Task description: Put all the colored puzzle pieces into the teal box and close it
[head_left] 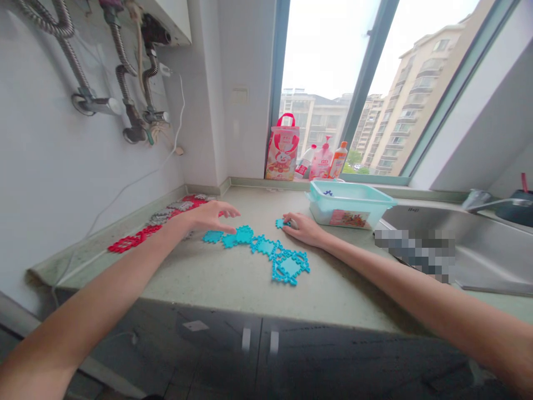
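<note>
Several turquoise interlocking plastic pieces (265, 245) lie in a crooked row on the counter. My left hand (210, 216) hovers over the left end of this row, thumb and fingers apart, with nothing in it. My right hand (306, 229) rests on the counter behind the row, fingers curled round a small turquoise piece (280, 223). Something dark blue shows under those fingertips, mostly hidden. Red interlocking pieces (133, 239) and grey interlocking pieces (160, 216) lie along the wall, partly behind my left forearm.
A pale turquoise plastic tub (353, 200) with a dark blue piece (328, 193) inside stands behind my right hand. On the right is a steel sink (495, 250). A pink bag (283, 153) and several bottles (321, 161) line the windowsill. A white cable (137, 180) hangs down the left wall.
</note>
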A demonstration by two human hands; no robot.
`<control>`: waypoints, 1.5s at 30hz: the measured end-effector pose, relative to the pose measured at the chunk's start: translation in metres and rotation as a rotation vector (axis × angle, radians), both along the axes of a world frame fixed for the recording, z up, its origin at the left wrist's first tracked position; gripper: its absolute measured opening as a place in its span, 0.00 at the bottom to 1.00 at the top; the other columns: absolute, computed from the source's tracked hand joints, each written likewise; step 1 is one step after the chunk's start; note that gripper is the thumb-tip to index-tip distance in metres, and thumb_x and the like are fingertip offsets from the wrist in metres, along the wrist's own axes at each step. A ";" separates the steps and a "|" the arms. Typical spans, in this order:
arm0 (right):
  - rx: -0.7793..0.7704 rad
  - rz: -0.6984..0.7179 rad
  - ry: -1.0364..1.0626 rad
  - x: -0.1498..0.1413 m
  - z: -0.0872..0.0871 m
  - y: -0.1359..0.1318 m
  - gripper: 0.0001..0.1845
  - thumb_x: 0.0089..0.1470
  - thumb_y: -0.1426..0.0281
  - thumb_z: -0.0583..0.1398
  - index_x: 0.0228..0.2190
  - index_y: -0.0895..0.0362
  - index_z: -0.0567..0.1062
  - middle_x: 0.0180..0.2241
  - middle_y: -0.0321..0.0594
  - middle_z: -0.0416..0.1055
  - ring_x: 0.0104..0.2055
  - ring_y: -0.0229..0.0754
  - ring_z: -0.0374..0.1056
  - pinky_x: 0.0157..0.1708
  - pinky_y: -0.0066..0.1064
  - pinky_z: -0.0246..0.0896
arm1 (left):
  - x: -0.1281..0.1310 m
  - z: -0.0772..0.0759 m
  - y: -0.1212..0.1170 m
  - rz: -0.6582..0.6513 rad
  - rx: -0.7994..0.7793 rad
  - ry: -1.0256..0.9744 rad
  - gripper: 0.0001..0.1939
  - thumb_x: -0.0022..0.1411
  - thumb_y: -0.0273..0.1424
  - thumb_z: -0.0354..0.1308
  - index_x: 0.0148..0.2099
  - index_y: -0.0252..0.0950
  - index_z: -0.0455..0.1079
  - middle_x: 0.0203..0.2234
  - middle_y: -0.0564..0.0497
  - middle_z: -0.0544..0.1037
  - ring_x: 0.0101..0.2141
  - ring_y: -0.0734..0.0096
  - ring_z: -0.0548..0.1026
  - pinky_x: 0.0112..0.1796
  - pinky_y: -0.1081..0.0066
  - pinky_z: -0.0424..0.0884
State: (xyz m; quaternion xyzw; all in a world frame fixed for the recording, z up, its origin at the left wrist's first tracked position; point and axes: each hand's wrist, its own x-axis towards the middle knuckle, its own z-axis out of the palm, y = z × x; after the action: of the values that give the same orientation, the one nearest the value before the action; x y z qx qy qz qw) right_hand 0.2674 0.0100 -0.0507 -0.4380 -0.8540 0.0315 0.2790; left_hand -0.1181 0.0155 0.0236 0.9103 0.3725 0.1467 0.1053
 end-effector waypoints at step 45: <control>0.010 0.100 -0.075 -0.016 0.040 -0.076 0.18 0.63 0.52 0.69 0.47 0.51 0.84 0.49 0.45 0.83 0.50 0.52 0.79 0.54 0.43 0.71 | 0.044 -0.016 -0.016 -0.139 0.210 -0.070 0.43 0.77 0.63 0.37 0.65 0.37 0.77 0.58 0.39 0.80 0.60 0.49 0.74 0.62 0.54 0.64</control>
State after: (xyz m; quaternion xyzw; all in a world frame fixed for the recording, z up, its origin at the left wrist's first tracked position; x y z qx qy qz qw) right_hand 0.2513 -0.0657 -0.0109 -0.3943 -0.8848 0.0244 0.2470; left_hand -0.0740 -0.0006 0.0073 0.9343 0.2872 0.2087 0.0323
